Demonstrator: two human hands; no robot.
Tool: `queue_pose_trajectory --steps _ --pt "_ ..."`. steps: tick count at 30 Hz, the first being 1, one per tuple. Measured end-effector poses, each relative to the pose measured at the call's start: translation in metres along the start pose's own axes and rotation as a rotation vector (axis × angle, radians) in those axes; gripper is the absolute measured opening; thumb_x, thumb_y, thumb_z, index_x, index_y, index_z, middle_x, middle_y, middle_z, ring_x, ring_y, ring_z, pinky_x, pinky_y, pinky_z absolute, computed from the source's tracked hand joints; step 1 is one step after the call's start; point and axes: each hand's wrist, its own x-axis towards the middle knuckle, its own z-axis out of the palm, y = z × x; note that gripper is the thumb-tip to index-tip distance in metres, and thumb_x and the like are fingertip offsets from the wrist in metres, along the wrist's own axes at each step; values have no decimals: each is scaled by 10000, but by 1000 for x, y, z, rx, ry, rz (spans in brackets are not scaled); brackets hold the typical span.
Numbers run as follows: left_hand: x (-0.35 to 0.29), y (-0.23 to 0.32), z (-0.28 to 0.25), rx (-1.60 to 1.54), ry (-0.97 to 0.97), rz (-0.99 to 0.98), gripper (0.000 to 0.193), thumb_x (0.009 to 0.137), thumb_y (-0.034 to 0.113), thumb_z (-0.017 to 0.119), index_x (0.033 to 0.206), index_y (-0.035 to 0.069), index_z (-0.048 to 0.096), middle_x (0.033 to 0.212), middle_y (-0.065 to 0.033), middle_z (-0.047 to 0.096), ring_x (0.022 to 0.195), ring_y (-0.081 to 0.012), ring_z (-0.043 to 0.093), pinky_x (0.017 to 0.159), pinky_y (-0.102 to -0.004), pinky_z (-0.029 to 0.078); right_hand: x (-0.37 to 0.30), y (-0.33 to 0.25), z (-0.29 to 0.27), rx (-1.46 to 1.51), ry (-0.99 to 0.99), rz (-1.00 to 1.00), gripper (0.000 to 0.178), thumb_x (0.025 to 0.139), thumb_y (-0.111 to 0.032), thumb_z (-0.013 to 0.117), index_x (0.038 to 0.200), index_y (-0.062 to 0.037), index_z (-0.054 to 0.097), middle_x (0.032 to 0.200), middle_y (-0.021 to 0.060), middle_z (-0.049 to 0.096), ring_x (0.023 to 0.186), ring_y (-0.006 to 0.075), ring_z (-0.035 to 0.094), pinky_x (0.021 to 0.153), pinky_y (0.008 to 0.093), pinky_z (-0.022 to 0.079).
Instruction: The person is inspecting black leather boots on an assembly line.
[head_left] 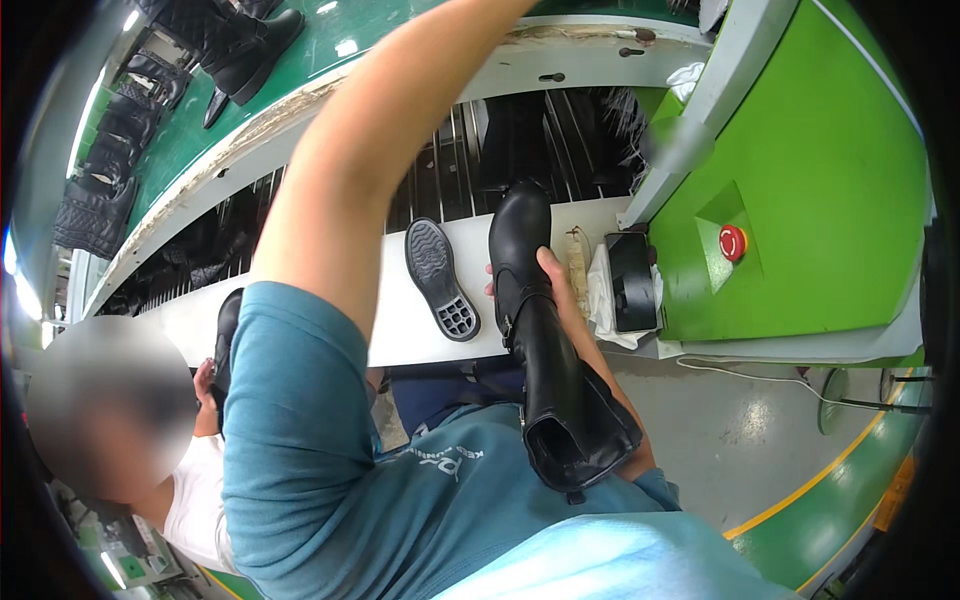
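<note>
A tall black boot [527, 300] with a buckled strap lies along my right forearm, toe pointing away and shaft opening toward my chest. My right hand [563, 285] is closed around its foot part, thumb on one side and fingertips showing on the other. Beside it on the white worktop [390, 335] lies a loose dark shoe sole [441, 278], its tread side up and a grid pattern at the heel. My left arm stretches up and across to the far edge of the picture; the left hand is beyond the frame.
A green machine housing [800, 170] with a red emergency button [733, 242] stands at the right. A dark phone-like object [629, 282] rests on white cloth before it. Several black boots [235, 50] stand on the green surface [325, 45]. A co-worker [195, 490] holds a dark shoe at left.
</note>
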Motion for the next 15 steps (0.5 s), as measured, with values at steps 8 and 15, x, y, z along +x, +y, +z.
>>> queue_pose_trajectory --steps 8,15 --pt "-56 -122 -26 -639 459 607 856 763 137 943 1499 -99 576 1398 -223 706 1307 -276 693 1187 -366 505 14 6 -14 -38 -153 37 891 1030 -778 512 1368 31 671 1015 141 781 767 151 742 644 272 615" --pt "-139 -118 -31 -1015 536 736 927 799 81 980 1580 -85 507 1595 -233 565 1475 -264 566 1265 -388 449 12 5 -19 18 -153 124 909 1034 -785 497 1352 48 670 1036 145 782 837 159 755 698 284 628"
